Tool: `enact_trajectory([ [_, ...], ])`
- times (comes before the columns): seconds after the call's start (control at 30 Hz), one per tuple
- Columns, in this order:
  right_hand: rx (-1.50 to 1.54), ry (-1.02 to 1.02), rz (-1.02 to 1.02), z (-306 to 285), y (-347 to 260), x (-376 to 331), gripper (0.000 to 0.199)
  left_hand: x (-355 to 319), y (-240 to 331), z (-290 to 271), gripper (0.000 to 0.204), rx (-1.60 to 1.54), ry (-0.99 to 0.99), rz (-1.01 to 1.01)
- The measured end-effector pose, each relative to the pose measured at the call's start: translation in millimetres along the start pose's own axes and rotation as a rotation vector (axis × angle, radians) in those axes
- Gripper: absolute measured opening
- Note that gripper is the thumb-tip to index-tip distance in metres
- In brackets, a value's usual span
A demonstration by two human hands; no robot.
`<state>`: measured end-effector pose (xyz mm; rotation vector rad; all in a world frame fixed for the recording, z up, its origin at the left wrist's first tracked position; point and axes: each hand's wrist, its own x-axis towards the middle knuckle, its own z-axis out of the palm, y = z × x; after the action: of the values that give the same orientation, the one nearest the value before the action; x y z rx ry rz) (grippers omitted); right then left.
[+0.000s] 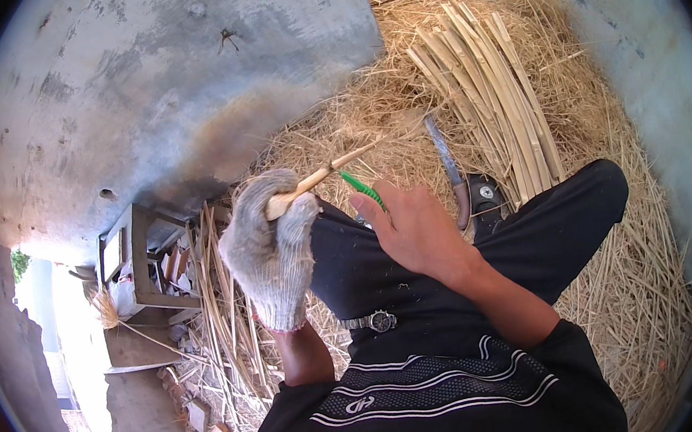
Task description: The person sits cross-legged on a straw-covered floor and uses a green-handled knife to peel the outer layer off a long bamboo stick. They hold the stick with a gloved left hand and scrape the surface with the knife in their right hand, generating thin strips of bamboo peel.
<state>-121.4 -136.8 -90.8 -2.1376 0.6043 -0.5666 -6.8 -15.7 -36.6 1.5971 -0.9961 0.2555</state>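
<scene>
You are gripping a bamboo stick (321,177) in your gloved left hand (270,244) and shaving it with a green-handled knife (362,188) clasped in your right hand (414,230), with finished strips (488,94) piling up far right.

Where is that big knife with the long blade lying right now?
In the head view, the knife lies on the straw pile just past the bare right hand, beside the bundle of split bamboo strips on its right.
</scene>
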Motion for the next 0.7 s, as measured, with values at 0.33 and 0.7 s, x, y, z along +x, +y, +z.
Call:
enact_trajectory([
  [0.33,-0.116,0.155,0.018,33.2,31.0,-1.5,0.038,-8.3,-18.5,28.0,0.016,0.129,-0.070,0.063],
  [0.7,-0.040,0.001,0.199,41.5,128.1,10.3,0.040,21.0,-32.8,27.3,0.018,-0.066,-0.015,-0.069],
])
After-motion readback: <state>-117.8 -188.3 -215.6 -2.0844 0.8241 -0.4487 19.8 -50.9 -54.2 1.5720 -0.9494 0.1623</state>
